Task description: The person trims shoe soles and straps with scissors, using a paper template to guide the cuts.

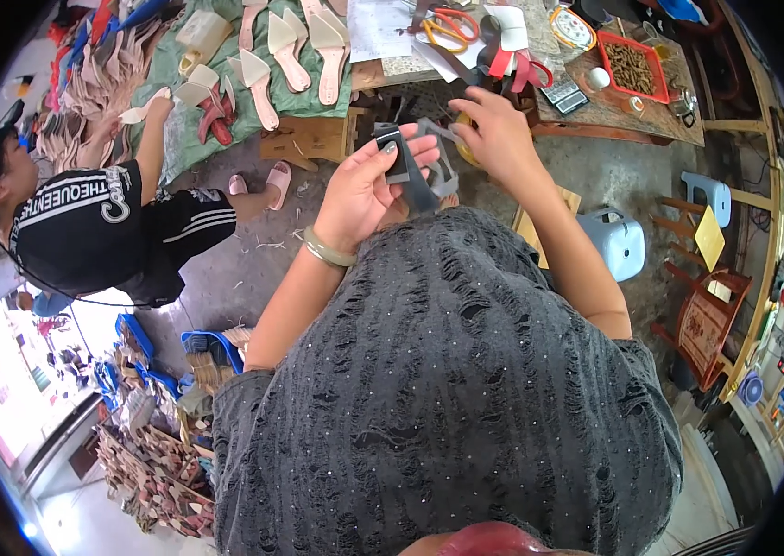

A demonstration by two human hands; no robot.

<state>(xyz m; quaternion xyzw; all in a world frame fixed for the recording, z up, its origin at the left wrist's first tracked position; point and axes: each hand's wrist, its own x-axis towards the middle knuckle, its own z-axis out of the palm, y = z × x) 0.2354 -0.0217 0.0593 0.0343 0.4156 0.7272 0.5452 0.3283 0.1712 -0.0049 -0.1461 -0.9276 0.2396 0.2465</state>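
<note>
A black strap-like piece (400, 159) with a paler band near its lower end is pinched between the thumb and fingers of my left hand (375, 176). Just right of it is a translucent grey piece (446, 169), which hangs over my lap; what supports it is unclear. My right hand (496, 134) is bent at the near edge of the table, its fingers curled beside a yellow curved thing (464, 150). Its fingertips partly cover what they may hold. Black and red straps (522, 70) lie just beyond that hand, next to orange-handled scissors (452, 30).
At left, a co-worker in black (86, 222) reaches over a green cloth (179, 125) bearing several pale shoe pieces (288, 51). A red tray (633, 67) of small brown bits and a digital scale (565, 95) sit at right. A light-blue stool (613, 243) stands on the floor.
</note>
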